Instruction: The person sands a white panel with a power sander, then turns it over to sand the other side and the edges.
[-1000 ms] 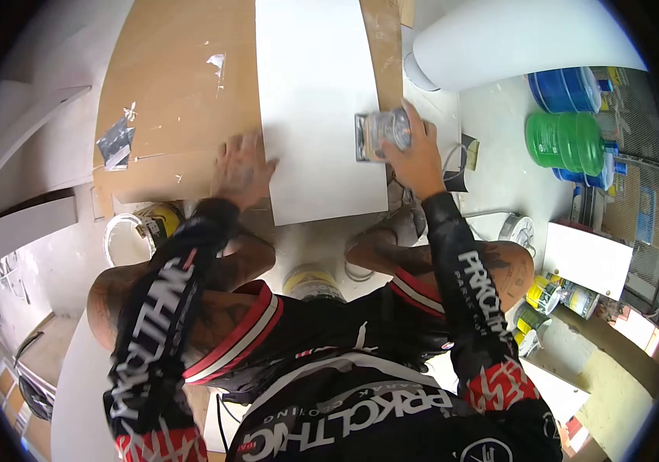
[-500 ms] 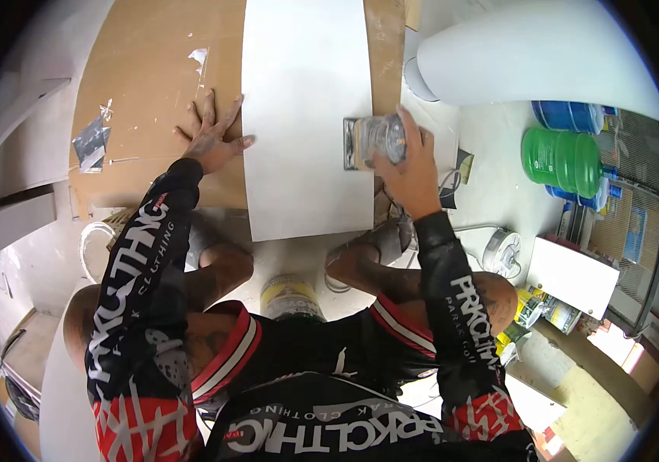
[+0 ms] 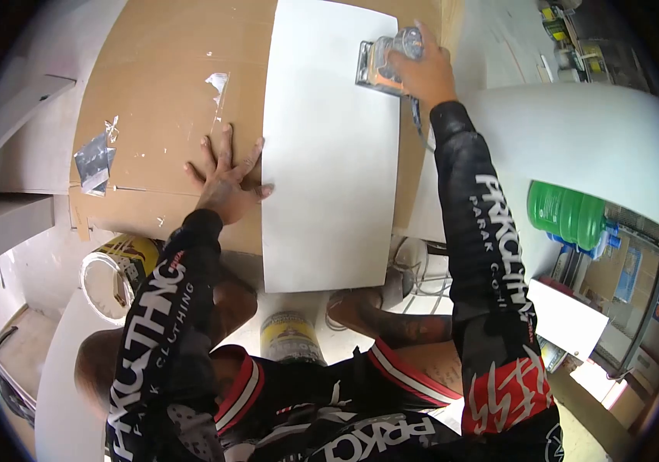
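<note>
A long white panel (image 3: 329,177) lies on a brown cardboard sheet (image 3: 152,100). My left hand (image 3: 229,185) rests on the cardboard with its fingers spread, thumb and fingertip at the panel's left edge. In my right hand (image 3: 428,73) is a power sander (image 3: 387,63), its flat pad on the panel near the upper right edge. A cord runs down from the sander beside my wrist.
A bucket (image 3: 110,285) stands at the lower left and another (image 3: 289,337) between my feet. At the right are a large white curved piece (image 3: 568,131), a green water bottle (image 3: 564,213) and a wire rack (image 3: 641,254).
My right hand has moved the sander farther up along the panel. The view has shifted, so the panel and my left hand appear lower and a little to the right.
</note>
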`<state>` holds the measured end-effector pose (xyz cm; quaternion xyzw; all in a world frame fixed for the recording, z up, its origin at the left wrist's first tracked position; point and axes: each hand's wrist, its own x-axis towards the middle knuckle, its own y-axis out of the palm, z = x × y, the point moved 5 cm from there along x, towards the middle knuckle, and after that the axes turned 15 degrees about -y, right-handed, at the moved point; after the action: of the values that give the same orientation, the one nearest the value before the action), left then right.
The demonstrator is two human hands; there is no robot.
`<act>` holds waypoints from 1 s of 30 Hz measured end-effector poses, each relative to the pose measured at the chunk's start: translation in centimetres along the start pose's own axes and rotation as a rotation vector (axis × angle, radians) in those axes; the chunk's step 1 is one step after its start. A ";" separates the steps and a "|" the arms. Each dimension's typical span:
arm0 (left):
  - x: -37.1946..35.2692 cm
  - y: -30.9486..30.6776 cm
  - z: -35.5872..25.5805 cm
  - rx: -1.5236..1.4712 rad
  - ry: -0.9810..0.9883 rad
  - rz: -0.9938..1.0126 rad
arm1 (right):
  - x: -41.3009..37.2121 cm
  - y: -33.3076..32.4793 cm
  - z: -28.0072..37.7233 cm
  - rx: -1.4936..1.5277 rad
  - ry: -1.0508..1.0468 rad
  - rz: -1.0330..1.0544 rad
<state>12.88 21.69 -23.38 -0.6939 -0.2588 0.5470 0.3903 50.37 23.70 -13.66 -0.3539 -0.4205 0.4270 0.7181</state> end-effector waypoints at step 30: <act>-0.3 -0.1 0.0 -0.108 0.005 -0.055 | -12.7 -2.3 10.3 0.206 -0.041 0.044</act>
<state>12.78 21.51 -23.10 -0.7078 -0.3061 0.5195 0.3680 38.17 12.78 -11.43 -0.2788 -0.3811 0.4908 0.7322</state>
